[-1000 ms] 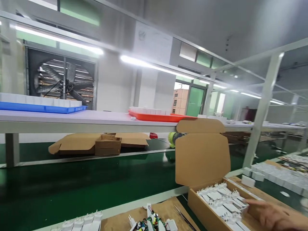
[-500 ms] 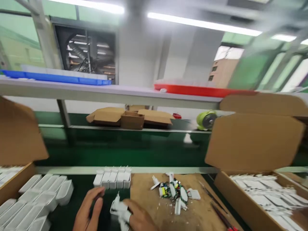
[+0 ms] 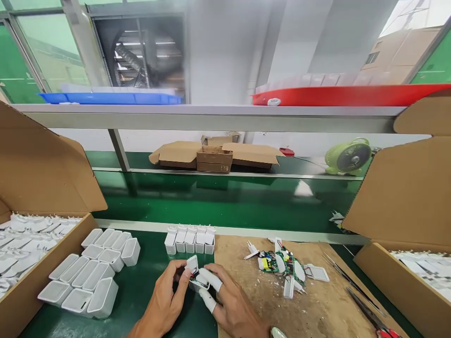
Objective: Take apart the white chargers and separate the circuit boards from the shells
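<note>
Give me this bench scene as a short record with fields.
left hand: pinches small white plastic charger piece
right hand: grips the same piece, white cots on fingers
behind hands: row of white plug housings
left side: open white plastic shells; cardboard box of white parts
right side: green circuit boards on brown mat

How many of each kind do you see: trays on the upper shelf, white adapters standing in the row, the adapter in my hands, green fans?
Trays: 2 (blue tray, red tray)
Adapters in the row: 5
Held adapter: 1 (left hand, right hand)
Green fan: 1
Total: 9
</note>
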A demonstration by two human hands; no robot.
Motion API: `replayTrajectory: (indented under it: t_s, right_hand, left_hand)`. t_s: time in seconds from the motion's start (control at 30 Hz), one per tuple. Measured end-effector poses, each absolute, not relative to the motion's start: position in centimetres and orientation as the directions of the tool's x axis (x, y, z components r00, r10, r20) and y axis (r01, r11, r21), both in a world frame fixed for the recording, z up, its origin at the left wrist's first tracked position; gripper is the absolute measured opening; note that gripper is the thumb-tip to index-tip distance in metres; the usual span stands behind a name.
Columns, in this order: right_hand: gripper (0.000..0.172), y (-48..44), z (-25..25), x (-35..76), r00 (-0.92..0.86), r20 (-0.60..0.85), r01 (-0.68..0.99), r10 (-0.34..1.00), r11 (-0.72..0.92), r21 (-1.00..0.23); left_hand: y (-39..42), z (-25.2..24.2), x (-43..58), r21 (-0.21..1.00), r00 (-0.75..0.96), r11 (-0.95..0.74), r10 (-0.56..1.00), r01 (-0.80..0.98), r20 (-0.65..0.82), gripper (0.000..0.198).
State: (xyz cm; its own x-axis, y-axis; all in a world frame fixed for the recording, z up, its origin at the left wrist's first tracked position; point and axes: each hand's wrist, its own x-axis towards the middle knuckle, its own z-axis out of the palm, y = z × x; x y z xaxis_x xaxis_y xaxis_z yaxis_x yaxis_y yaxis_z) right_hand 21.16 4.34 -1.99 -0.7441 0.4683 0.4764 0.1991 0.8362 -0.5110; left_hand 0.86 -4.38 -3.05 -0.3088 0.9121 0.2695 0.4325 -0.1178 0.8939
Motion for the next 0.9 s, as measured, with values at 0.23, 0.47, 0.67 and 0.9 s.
replayTrajectory:
  t_s: [0.23, 0.47, 0.67, 0.9]
  right_hand:
    - [0.042, 4.4, -2.3, 21.2, -0.776, 0.412, 0.213, 0.478, 0.813, -0.541]
    - [0.026, 4.7, -1.7, 21.0, -0.794, 0.330, 0.215, 0.511, 0.743, -0.634]
    - [0.029, 4.5, -1.7, 20.9, -0.779, 0.322, 0.185, 0.538, 0.687, -0.702]
    - [0.055, 4.8, -2.7, 19.3, -0.735, -0.010, -0.071, 0.679, -0.092, -0.993]
  left_hand:
    - [-4.3, -2.9, 0.9, 0.914, -0.311, -0.064, 0.929, 0.400, 0.202, 0.043]
    - [-4.1, -2.9, 1.2, 0.922, -0.322, -0.066, 0.926, 0.381, 0.199, 0.043]
    - [-4.2, -3.4, 0.8, 0.913, -0.308, -0.088, 0.925, 0.399, 0.224, 0.042]
    - [-4.3, -5.0, 1.5, 0.718, -0.084, -0.397, 0.842, 0.572, 0.532, 0.098]
